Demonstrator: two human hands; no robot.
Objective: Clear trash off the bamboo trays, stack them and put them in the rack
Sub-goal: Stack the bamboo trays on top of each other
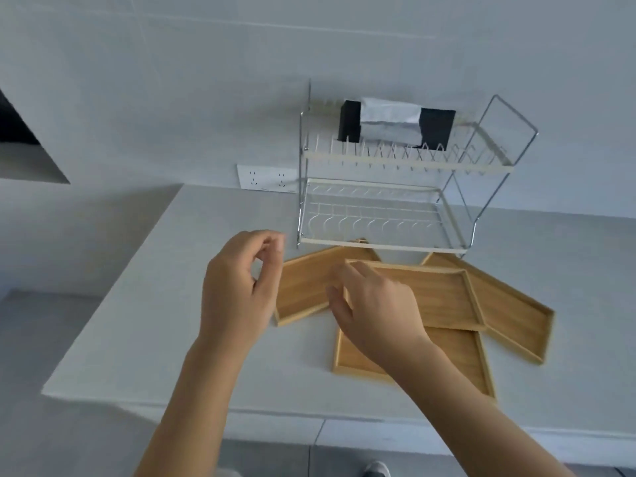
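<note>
Several bamboo trays lie fanned out on the white counter (172, 304) in front of a two-tier wire dish rack (378, 242). One tray sits at the left (306, 287), one at the right (512, 315), one nearest me (461, 359). A fourth tray (444, 294) rests across the others, and my right hand (375, 315) grips its left short edge between fingers and thumb. My left hand (237, 287) hovers beside the left tray with fingers loosely curled and apart, holding nothing. I see no trash on the trays.
A black tissue box (433, 127) with white paper stands on the rack's upper tier. The rack's lower tier holds nothing. A white wall socket (266, 177) is left of the rack. The counter's front edge runs just below the nearest tray.
</note>
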